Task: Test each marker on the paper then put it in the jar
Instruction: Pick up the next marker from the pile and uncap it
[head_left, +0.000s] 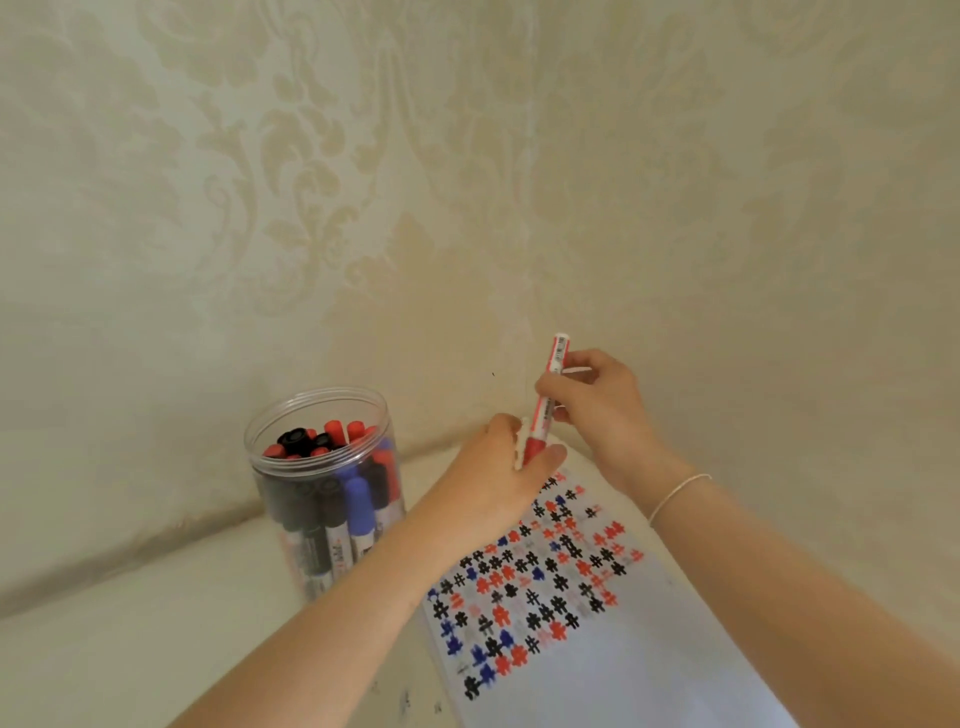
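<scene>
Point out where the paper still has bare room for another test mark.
Bare paper lies on the near side of the hash marks, toward its right edge. The far end is crowded: marks, plus both hands holding the red marker.

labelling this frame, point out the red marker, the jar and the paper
red marker (550, 391): head view, on its white barrel between the hands
jar (317, 402): head view, on its clear rim
paper (639, 670): head view, on a blank part

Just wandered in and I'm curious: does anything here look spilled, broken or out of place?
Nothing stands out. The jar stands upright with markers inside, the paper lies flat with neat rows of test marks, and both hands hold one red marker. A few dark specks dot the table near the paper's edge.
</scene>
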